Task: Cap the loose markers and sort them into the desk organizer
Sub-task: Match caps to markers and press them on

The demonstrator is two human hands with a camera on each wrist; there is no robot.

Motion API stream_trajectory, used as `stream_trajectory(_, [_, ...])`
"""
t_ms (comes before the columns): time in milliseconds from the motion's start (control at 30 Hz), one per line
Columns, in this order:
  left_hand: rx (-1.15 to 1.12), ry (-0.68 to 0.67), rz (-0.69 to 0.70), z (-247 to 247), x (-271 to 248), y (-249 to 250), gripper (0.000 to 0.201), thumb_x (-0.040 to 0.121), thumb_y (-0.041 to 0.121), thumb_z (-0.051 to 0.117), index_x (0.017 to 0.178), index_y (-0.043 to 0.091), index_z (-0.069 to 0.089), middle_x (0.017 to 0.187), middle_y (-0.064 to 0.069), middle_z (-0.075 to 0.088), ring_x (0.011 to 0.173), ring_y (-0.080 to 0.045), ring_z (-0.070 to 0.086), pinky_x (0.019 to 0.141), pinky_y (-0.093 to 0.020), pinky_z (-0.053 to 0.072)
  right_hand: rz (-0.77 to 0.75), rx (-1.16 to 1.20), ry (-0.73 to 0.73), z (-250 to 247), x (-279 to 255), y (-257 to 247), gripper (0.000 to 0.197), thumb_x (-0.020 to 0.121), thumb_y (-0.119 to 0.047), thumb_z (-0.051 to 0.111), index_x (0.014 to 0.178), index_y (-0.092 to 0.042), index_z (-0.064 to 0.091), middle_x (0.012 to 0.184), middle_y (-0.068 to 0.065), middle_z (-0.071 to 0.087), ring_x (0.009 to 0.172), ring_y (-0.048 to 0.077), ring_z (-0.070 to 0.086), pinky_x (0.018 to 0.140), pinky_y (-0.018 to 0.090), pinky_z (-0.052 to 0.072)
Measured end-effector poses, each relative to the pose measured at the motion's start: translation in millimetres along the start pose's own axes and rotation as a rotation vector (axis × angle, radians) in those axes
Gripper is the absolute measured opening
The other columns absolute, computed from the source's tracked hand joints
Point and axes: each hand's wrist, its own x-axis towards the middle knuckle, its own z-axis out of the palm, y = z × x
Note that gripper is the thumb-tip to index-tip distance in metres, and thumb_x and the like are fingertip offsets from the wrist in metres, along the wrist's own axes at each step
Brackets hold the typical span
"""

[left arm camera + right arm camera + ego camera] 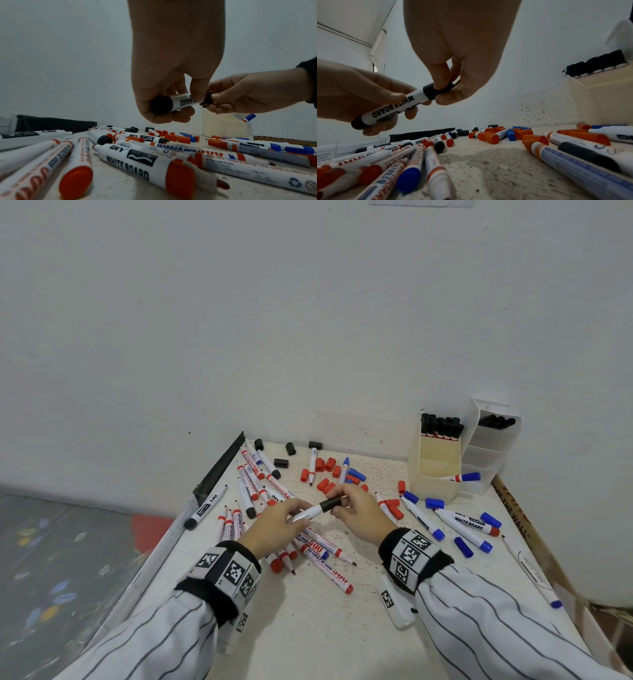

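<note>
The left hand [274, 525] grips the white barrel of a black whiteboard marker [392, 108] with curled fingers, holding it above the table [342, 628]. The right hand [359, 511] pinches the black cap [438, 90] between thumb and fingers at the marker's tip end; the cap meets the barrel. Loose markers and red, blue and black caps lie scattered below, and the organizer [435, 467] stands at the far right, holding black-capped markers.
</note>
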Motion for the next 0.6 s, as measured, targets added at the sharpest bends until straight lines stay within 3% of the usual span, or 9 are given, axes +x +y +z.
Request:
stream_trajectory(33, [0.001, -0.001, 0.002, 0.4, 0.1, -0.3, 0.030, 0.093, 0.020, 0.053, 0.123, 0.023, 0.054, 0.107, 0.002, 0.059, 0.096, -0.019, 0.060, 0.081, -0.029, 0.050, 0.012, 0.046, -0.017, 0.1, -0.8, 0.1, 0.024, 0.089, -0.003, 0.055, 0.102, -0.023, 0.053, 0.104, 0.000, 0.056, 0.086, 0.007, 0.059, 0.082, 0.019, 0.050])
stream_trajectory(100, [0.001, -0.008, 0.007, 0.6, 0.1, 0.9, 0.030, 0.095, 0.020, 0.051, 0.124, 0.024, 0.055, 0.109, 0.003, 0.058, 0.101, -0.017, 0.057, 0.082, -0.025, 0.046, 0.049, 0.137, -0.043, -0.1, -2.5, -1.0, 0.022, 0.090, -0.005, 0.054, 0.104, -0.022, 0.051, 0.101, 0.005, 0.059, 0.075, 0.010, 0.062, 0.072, 0.019, 0.054])
stream_trajectory(200, [0.022, -0.004, 0.023, 1.1, -0.1, 2.3, 0.029, 0.094, 0.023, 0.052, 0.123, 0.023, 0.057, 0.109, 0.005, 0.058, 0.101, -0.011, 0.053, 0.086, -0.024, 0.042, 0.103, 0.087, -0.097, -0.9, -4.1, 0.5, 0.011, 0.095, -0.016, 0.049, 0.104, -0.022, 0.051, 0.079, 0.000, 0.059, 0.059, 0.008, 0.052, 0.056, 0.017, 0.044])
stream_trajectory(267, [0.070, -0.010, 0.046, 2.5, 0.5, 2.0, 0.031, 0.089, 0.029, 0.060, 0.120, 0.023, 0.058, 0.109, 0.007, 0.058, 0.100, -0.008, 0.052, 0.082, -0.020, 0.041, 0.123, 0.071, -0.122, 0.9, -5.1, 1.1, 0.009, 0.097, -0.026, 0.042, 0.097, -0.023, 0.050, 0.072, -0.002, 0.051, 0.060, 0.009, 0.044, 0.058, 0.019, 0.037])
stream_trajectory(333, [0.097, -0.001, 0.054, 6.1, 2.2, 1.2, 0.031, 0.083, 0.027, 0.068, 0.112, 0.023, 0.059, 0.101, 0.006, 0.060, 0.090, -0.009, 0.055, 0.075, -0.017, 0.045, 0.140, 0.105, -0.110, 4.7, -5.4, 0.4, 0.020, 0.099, -0.034, 0.035, 0.089, -0.022, 0.047, 0.071, -0.002, 0.044, 0.060, 0.010, 0.038, 0.057, 0.021, 0.033])
stream_trajectory(433, [0.093, 0.052, 0.075, 12.8, 3.0, 4.1, 0.026, 0.080, 0.022, 0.071, 0.103, 0.023, 0.058, 0.089, 0.008, 0.057, 0.076, -0.004, 0.053, 0.065, -0.014, 0.042, 0.192, 0.099, -0.037, 8.9, -1.0, -0.3, 0.025, 0.099, -0.035, 0.034, 0.082, -0.019, 0.043, 0.068, -0.002, 0.039, 0.056, 0.010, 0.035, 0.054, 0.023, 0.030])
stream_trajectory(567, [0.114, 0.130, 0.115, 19.9, 3.6, 11.3, 0.025, 0.087, 0.024, 0.063, 0.113, 0.020, 0.062, 0.088, 0.009, 0.059, 0.077, -0.006, 0.053, 0.070, -0.017, 0.043, 0.224, 0.185, 0.045, 8.2, 3.4, 0.4, 0.023, 0.097, -0.027, 0.039, 0.076, -0.020, 0.044, 0.066, -0.002, 0.039, 0.054, 0.010, 0.034, 0.052, 0.023, 0.028])
stream_trajectory(600, [0.138, 0.140, 0.122, 21.0, 4.1, 12.1, 0.026, 0.090, 0.026, 0.059, 0.115, 0.022, 0.062, 0.085, 0.009, 0.059, 0.072, -0.005, 0.052, 0.067, -0.017, 0.042, 0.222, 0.194, 0.060, 7.8, 3.0, 0.1, 0.024, 0.097, -0.027, 0.040, 0.075, -0.021, 0.044, 0.066, -0.002, 0.039, 0.054, 0.010, 0.034, 0.053, 0.023, 0.028])
